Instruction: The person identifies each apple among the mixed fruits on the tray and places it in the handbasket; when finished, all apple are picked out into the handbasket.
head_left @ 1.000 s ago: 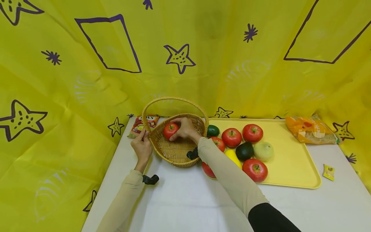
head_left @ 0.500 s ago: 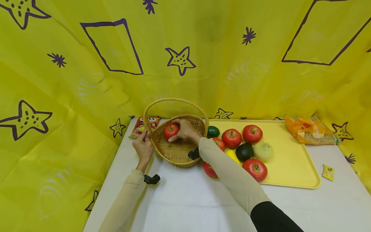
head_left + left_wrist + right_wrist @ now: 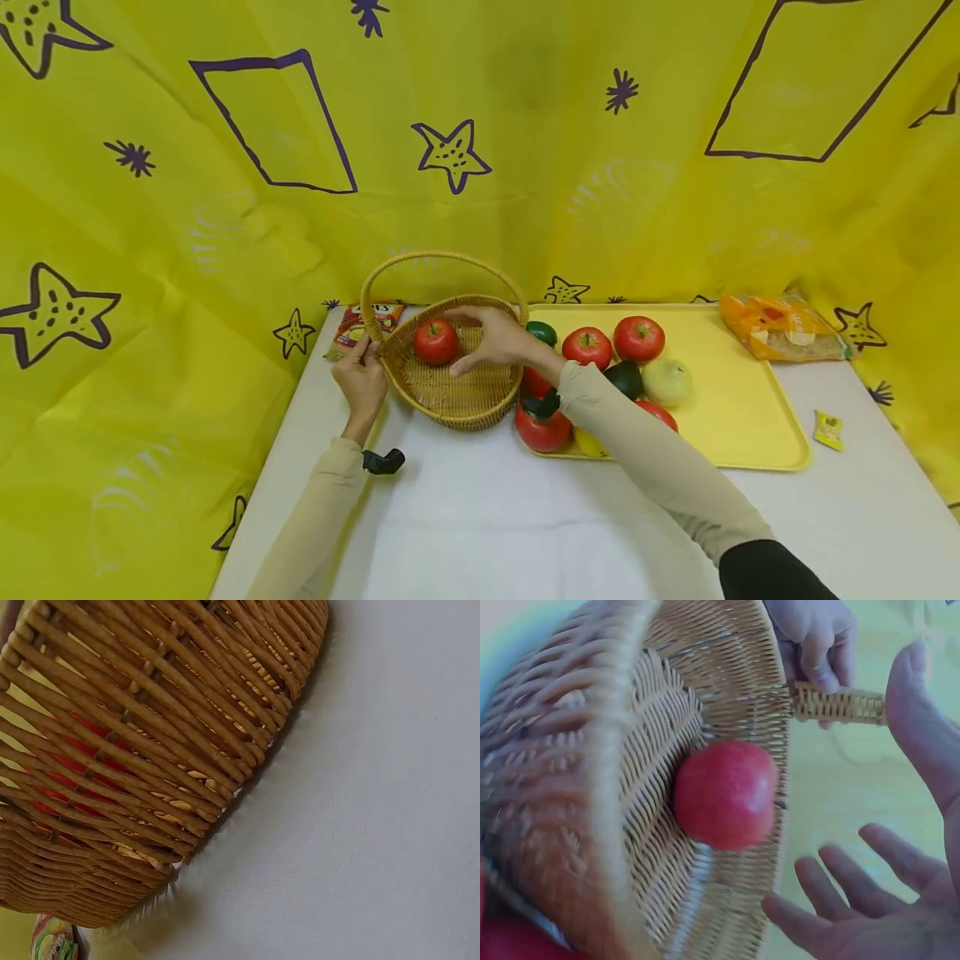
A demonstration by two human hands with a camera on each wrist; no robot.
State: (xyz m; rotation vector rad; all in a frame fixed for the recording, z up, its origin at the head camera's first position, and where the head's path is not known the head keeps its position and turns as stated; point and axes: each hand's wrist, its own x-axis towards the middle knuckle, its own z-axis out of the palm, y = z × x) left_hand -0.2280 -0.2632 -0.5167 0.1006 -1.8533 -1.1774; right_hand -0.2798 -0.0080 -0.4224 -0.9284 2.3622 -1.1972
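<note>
A wicker basket (image 3: 465, 396) with a tall arched handle stands at the back left of the table. One red apple (image 3: 435, 342) lies inside it, toward its left end; the right wrist view shows this apple (image 3: 727, 793) resting on the weave. At the left side, my left hand (image 3: 362, 382) pinches the foot of the handle. My right hand (image 3: 497, 337) is over the basket, thumb and fingers spread, apart from the apple and holding nothing. In the left wrist view, the basket's outer wall (image 3: 165, 727) hides most of the fruit.
Right of the basket is a yellow tray (image 3: 738, 417) with several red apples (image 3: 639, 338), a pale round fruit (image 3: 667, 382), dark green avocados (image 3: 624, 379) and something yellow. Snack bags (image 3: 783, 329) lie at the back; a small yellow packet (image 3: 828, 430) sits at right.
My right hand has let go of the apple and drawn back to the right, its fingers spreading. The apple stays in the basket. The left hand keeps its hold on the handle.
</note>
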